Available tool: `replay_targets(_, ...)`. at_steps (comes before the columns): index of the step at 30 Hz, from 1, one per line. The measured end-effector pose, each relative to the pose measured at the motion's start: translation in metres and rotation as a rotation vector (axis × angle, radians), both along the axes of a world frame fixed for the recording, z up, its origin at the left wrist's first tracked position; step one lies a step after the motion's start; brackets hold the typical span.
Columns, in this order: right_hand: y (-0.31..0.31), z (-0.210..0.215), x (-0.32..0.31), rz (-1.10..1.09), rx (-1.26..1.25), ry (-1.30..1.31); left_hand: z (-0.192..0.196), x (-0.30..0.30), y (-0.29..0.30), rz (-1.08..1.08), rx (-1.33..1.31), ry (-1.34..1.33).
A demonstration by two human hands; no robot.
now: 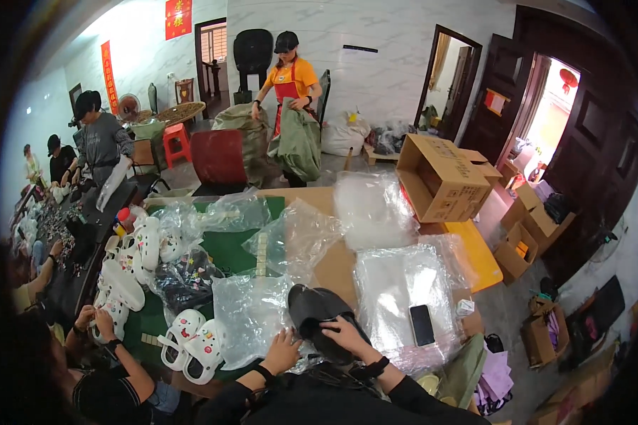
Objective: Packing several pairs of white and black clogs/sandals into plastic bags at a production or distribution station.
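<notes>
footwear point(339, 306) is blk, clogs point(207, 348) wht w/ multicol charms point(186, 332), tabletop point(235, 248) grn, box point(452, 185) brn.

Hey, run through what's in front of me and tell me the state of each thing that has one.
Black footwear: unbagged, right hand at its opening
Front white clogs: decorated, unbagged
Phone: face up, screen dark
Clear bag stack: lying flat
Large cardboard box: open, on its side
Dark wooden door: open
Green sack: held by standing co-worker
Fan: cannot tell if running
</notes>
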State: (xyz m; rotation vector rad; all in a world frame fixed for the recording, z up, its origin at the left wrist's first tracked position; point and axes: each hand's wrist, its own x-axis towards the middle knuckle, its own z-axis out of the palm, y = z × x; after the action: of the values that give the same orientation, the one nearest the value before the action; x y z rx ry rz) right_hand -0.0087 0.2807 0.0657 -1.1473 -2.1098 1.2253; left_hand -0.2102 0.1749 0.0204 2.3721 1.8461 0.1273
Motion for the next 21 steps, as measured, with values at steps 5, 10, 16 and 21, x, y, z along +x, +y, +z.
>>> replay_targets(5,0.010,-0.016,-0.004,-0.091,-0.019,0.139,0.003,0.002,-0.001,0.017,0.022,-0.003)
replay_targets(10,0.013,-0.013,-0.016,-0.030,0.027,-0.164,0.000,0.002,0.004,-0.012,0.061,-0.028)
replay_targets(16,0.020,-0.021,-0.035,-0.124,0.283,-0.521,0.002,-0.001,0.001,0.006,0.008,-0.031)
replay_targets(21,0.020,-0.039,-0.045,-0.322,0.139,-0.277,0.000,-0.005,0.004,-0.026,0.016,-0.003)
